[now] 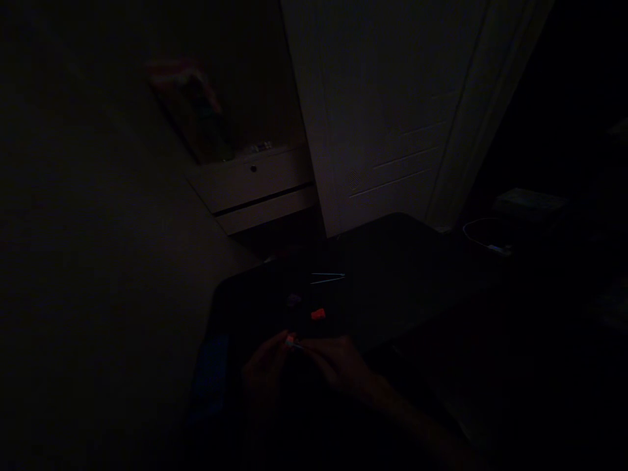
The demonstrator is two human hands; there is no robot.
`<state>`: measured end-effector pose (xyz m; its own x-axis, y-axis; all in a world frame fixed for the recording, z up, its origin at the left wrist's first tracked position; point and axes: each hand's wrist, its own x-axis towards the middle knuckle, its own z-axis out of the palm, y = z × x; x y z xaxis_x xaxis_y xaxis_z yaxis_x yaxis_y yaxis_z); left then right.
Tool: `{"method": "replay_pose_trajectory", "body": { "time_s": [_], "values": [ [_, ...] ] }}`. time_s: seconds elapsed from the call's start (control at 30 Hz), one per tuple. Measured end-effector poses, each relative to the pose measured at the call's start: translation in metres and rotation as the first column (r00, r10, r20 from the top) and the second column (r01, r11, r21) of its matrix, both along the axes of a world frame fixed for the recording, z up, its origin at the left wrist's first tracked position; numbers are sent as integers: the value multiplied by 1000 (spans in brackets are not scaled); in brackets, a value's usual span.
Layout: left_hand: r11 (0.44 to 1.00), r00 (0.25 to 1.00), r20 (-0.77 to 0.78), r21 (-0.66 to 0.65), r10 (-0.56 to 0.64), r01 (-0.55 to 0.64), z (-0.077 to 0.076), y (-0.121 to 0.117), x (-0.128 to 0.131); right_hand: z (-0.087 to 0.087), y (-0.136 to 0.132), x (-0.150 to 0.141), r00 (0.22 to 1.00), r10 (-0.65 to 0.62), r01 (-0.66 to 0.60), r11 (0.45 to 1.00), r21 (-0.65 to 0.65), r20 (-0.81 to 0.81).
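Very little light falls on the scene. My left hand (265, 366) pinches a small orange-and-pale piece (290, 340) between its fingertips. From the other side, my right hand (338, 358) grips a thin, shiny tool (298, 346) whose tip touches or nearly touches that piece; its exact kind is too dark to make out. Just beyond my hands, a bright orange block-like piece (318, 314) lies on the dark table (392, 261). A dim purplish lump (293, 300) rests to its left. Farther back are thin metal tweezers (328, 278), their two arms spread toward the left.
A blue item (210, 373) is at the table's left edge. Behind the table stand a pale drawer unit (265, 180), with a reddish box (186, 98) above it, and a white door (383, 118). To the right, a white cable (473, 229) and a pale box (530, 201) show dimly.
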<state>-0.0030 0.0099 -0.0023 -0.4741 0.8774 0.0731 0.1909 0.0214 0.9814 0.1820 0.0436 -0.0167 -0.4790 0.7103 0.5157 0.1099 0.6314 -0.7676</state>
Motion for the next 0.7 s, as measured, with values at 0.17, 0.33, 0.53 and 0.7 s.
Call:
{"method": "replay_pose_trajectory", "body": {
  "time_s": [0.17,0.33,0.53,0.7],
  "values": [
    [1000,995,98,18,1,-3,2,1,3,1,-1,0,999,-34,34,999,-5,-10],
    [999,998,65,38,1,-4,6,0,4,-7,0,-2,994,-105,103,993,62,42],
    [999,993,108,13,-36,34,5,0,5,-13,1,-2,983,-143,131,986,102,111],
    [998,989,136,23,-53,50,3,0,6,-15,1,-3,974,-177,156,977,144,143]
  ]
}}
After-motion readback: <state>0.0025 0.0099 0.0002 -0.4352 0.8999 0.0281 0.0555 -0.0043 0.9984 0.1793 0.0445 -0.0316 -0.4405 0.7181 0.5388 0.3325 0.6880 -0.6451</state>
